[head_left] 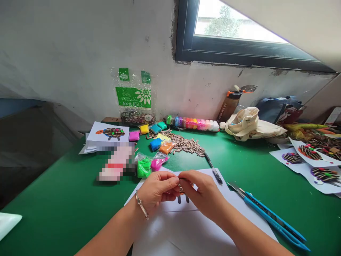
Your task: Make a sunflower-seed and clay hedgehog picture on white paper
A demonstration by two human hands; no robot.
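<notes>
**Head view: left hand (162, 186) and right hand (204, 188) meet fingertip to fingertip above white paper (173, 229)**

Both hands are drawn in narrow, thumbs and forefingers pinched together at the clock's centre. The right fingers hide whatever is between them, so I cannot tell what, if anything, is gripped. The close, two-handed pinch suggests fine work needing control from both sides.

The paper lies on the green surface (66, 199) directly beneath, reaching toward six o'clock, probably so the work sits squarely before the person. Just below the fingertips show the dark legs (179, 200) of a small figure; the rest is mostly covered.

At twelve o'clock, striped seeds (188, 145) lie loose in a heap, seemingly spread for easy picking. A green packet (144, 168) and a pink packet (158, 163) sit near at ten, likely so the colours are within reach. Further out at ten, a turtle picture (113, 134) lies face up on other sheets, perhaps as something to look at.

The pen (213, 168) rests partly on the paper at two o'clock, and a blue cutter (274, 213) lies at four, apparently laid aside yet handy to the right arm.
</notes>
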